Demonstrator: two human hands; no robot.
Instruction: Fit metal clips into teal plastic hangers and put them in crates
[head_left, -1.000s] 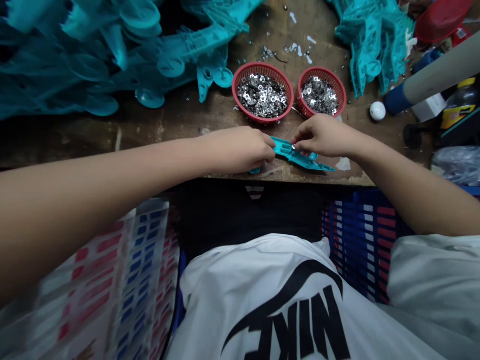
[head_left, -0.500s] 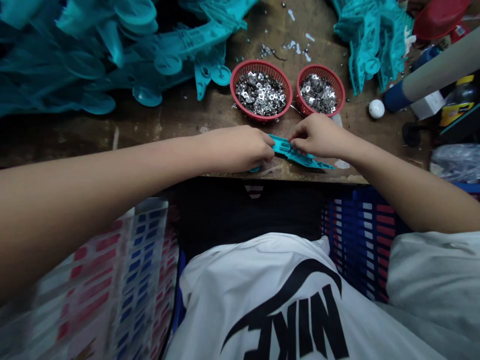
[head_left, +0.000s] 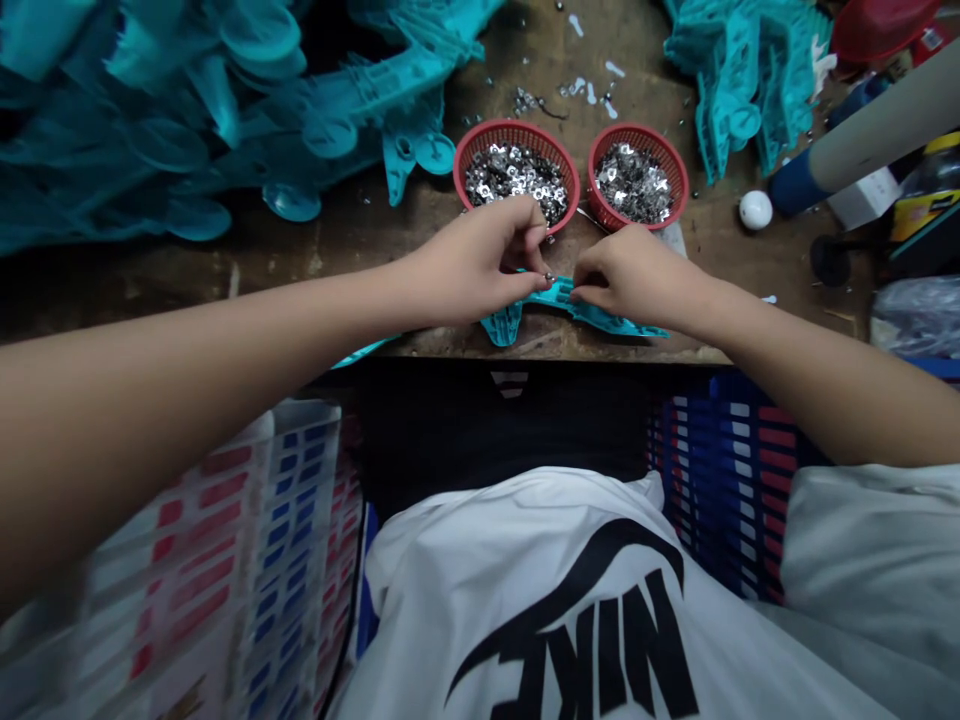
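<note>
A flat teal plastic part [head_left: 559,298] lies at the near edge of the wooden table [head_left: 300,250]. My left hand [head_left: 480,262] hovers over its left end, fingers pinched on a small metal piece near the part's middle. My right hand [head_left: 637,275] presses down on the part's right half, fingers closed on it. Just behind my hands stand two red baskets, the left basket [head_left: 516,170] and the right basket [head_left: 637,175], both holding small shiny metal pieces.
Large heaps of teal plastic parts fill the back left [head_left: 187,110] and back right [head_left: 742,80]. A white ball [head_left: 754,209], a cardboard tube [head_left: 870,135] and bottles sit at the right. Slotted crates stand below the table edge on both sides of my lap.
My left hand has lifted off the part's left end and moved up toward the left basket, now pinching a small metal piece. The part's left end has come into view.
</note>
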